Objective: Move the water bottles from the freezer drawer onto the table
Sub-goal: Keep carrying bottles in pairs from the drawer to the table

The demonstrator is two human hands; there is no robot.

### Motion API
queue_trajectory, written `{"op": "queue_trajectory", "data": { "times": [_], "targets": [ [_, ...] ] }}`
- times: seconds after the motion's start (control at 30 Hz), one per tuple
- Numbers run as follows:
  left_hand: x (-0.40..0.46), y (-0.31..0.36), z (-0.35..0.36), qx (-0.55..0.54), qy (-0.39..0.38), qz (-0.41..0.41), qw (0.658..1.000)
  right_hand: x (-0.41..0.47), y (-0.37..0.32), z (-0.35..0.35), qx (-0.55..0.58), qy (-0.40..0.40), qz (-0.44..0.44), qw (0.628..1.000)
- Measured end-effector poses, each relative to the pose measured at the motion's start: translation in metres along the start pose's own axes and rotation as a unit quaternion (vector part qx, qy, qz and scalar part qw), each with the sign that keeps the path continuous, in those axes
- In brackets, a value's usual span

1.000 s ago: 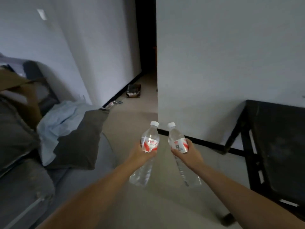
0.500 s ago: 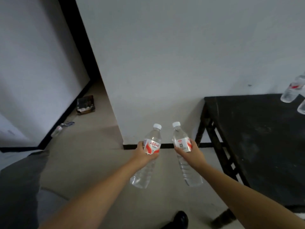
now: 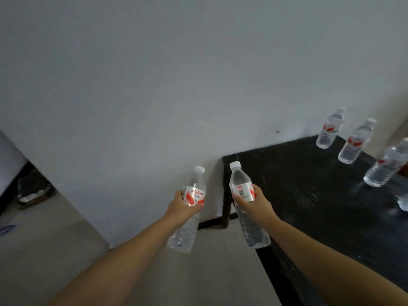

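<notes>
My left hand [image 3: 180, 206] grips a clear water bottle [image 3: 191, 191] with a red-and-white label, held upright over the floor left of the table. My right hand [image 3: 257, 203] grips a second water bottle [image 3: 239, 182] of the same kind, over the near left corner of the black table [image 3: 309, 195]. Three more bottles stand on the table's far right: one at the back [image 3: 329, 129], one in the middle [image 3: 355, 142], one nearest the right edge [image 3: 385, 167]. The freezer drawer is out of view.
A white wall [image 3: 176, 85] rises straight ahead, with a black skirting strip at its foot. Beige floor [image 3: 55, 239] lies to the left. A dark doorway with a flat object on the floor [image 3: 33, 193] is at the far left. A crumpled clear thing [image 3: 403, 203] lies at the table's right edge.
The view has swung right: the sofa and corridor slid out of frame and the black table with its standing bottles came in. Both hands keep their bottles and are closer to the table.
</notes>
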State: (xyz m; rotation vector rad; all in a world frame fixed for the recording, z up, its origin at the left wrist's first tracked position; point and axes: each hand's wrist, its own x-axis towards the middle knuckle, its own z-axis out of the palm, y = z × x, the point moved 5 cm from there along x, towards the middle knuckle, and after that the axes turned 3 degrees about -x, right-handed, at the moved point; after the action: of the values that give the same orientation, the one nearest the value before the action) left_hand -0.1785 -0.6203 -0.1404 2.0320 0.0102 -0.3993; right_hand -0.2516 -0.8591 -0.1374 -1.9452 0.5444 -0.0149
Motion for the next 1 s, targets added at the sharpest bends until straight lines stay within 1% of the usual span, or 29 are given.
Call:
{"op": "queue_trajectory", "data": {
  "times": [0.17,0.37,0.53,0.67,0.83,1.0],
  "targets": [
    [0.06,0.031,0.056,0.035,-0.078,0.016,0.996,0.029,0.025,-0.043,0.006,0.033,0.07,0.997],
    [0.141,0.073,0.133,0.054,-0.193,0.036,0.979,0.075,0.049,-0.088,0.032,0.131,0.119,0.984],
    [0.216,0.116,0.18,0.109,-0.27,0.088,0.953,0.126,0.047,-0.111,0.046,0.213,0.143,0.965],
    [0.274,0.167,0.207,0.139,-0.321,0.146,0.925,0.171,0.036,-0.127,0.062,0.275,0.173,0.944],
    [0.318,0.215,0.243,0.149,-0.386,0.174,0.894,0.2,0.032,-0.145,0.091,0.349,0.189,0.913],
    [0.337,0.234,0.288,0.152,-0.435,0.19,0.867,0.21,0.047,-0.169,0.112,0.398,0.227,0.882]
  ]
}}
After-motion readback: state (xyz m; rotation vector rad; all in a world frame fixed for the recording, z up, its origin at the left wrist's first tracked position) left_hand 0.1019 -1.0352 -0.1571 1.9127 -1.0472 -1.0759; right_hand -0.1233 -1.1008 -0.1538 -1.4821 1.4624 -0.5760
